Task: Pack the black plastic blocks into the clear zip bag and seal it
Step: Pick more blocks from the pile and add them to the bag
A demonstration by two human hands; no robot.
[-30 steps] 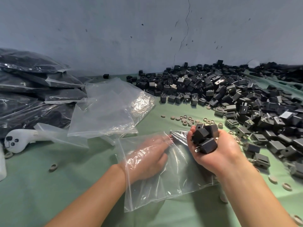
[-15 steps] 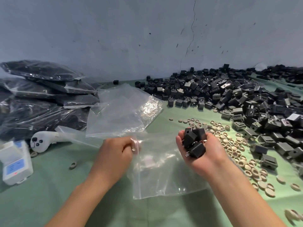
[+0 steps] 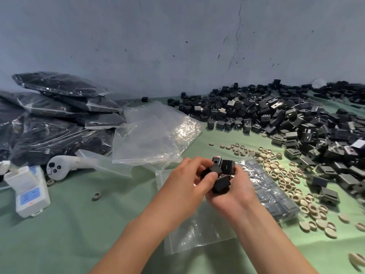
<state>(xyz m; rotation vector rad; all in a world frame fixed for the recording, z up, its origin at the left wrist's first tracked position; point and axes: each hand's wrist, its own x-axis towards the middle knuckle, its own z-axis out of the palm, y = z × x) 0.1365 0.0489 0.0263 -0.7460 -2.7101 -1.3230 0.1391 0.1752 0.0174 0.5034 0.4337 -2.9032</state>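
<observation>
Clear zip bag (image 3: 199,234) lies flat on the green tabletop (image 3: 88,224) under both wrists. It looks empty, mouth not held open. Just above it the right hand (image 3: 235,194) cups a handful of black plastic blocks (image 3: 222,182), grip curled round them. The left hand (image 3: 187,184) has its grip pinched on a block at the top of that handful. Judged early: nothing in this bag yet, so loading and sealing are both left. Just right, a second clear bag (image 3: 274,196) seems to hold blocks; can't tell if sealed. Left: white box (image 3: 29,192), white controller (image 3: 59,169). Further: beige rings (image 3: 284,175), empty bags (image 3: 154,135), packed bags (image 3: 49,119), loose pile (image 3: 296,125) by the wall (image 3: 177,46).
</observation>
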